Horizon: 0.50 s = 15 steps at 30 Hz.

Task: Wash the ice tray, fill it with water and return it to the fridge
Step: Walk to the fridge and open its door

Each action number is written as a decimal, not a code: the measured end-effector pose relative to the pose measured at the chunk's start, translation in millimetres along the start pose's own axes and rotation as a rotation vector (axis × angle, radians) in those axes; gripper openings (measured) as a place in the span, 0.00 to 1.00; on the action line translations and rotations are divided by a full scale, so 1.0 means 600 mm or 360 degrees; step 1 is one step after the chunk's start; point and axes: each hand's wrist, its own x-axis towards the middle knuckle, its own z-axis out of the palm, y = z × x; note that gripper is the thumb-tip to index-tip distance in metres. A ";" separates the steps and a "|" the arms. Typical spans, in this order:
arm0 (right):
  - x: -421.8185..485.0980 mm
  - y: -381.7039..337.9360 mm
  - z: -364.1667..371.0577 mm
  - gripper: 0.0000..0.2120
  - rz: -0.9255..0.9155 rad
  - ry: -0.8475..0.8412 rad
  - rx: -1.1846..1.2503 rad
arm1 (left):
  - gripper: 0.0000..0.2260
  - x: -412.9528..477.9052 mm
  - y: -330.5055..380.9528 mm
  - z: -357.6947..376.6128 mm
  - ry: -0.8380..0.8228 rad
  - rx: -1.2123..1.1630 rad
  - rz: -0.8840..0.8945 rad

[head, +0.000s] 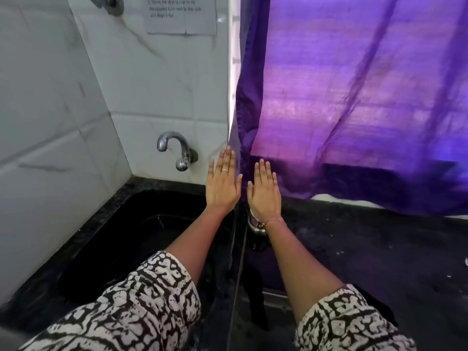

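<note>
**Both hands empty over the sink; ice tray not in view**

Obs.: The left hand [221,184] and right hand [264,191] are stretched forward side by side, palms down, fingers straight and together. They hold nothing. The thumbs are close but apart. The left hand hangs over the back rim of the black sink [114,203]. The right hangs over the dark bench [367,249], just beside the basin.

Task item: the ice tray is not visible anywhere in the head view, and neither is the fridge. Judgement: washing has not begun, and the tray has yet to be fetched.

Surroundings: A wall tap [174,150] is mounted low on the tiles behind the sink, with no water visibly running. A purple curtain [354,97] hangs down to the bench just behind the right hand. A shiny metal object [255,225] sits at the basin edge under the right wrist; I cannot tell what it is.

Risks (judged):
- The curtain hem lies near the wash zone, so splashing could soak it or the tray could snag it.
- The patterned sleeves [141,307] are loose and could get wet under the tap.
- An arm could knock the metal object into the basin.
- A filled tray could spill when carried, if tilted or overfilled.
</note>
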 end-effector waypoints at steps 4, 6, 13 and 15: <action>-0.022 -0.004 0.015 0.32 0.0031 -0.0029 -0.0037 | 0.29 -0.036 -0.005 0.013 -0.0104 0.0019 -0.0064; -0.042 -0.004 0.033 0.32 0.0012 -0.0056 -0.0046 | 0.29 -0.054 -0.012 0.024 -0.0141 0.0025 -0.0062; -0.109 -0.015 0.075 0.33 -0.0012 -0.0178 -0.0009 | 0.29 -0.117 -0.027 0.044 -0.0206 0.0018 -0.0091; -0.118 -0.018 0.082 0.32 -0.0039 -0.0189 -0.0009 | 0.28 -0.136 -0.025 0.049 -0.0237 0.0046 -0.0118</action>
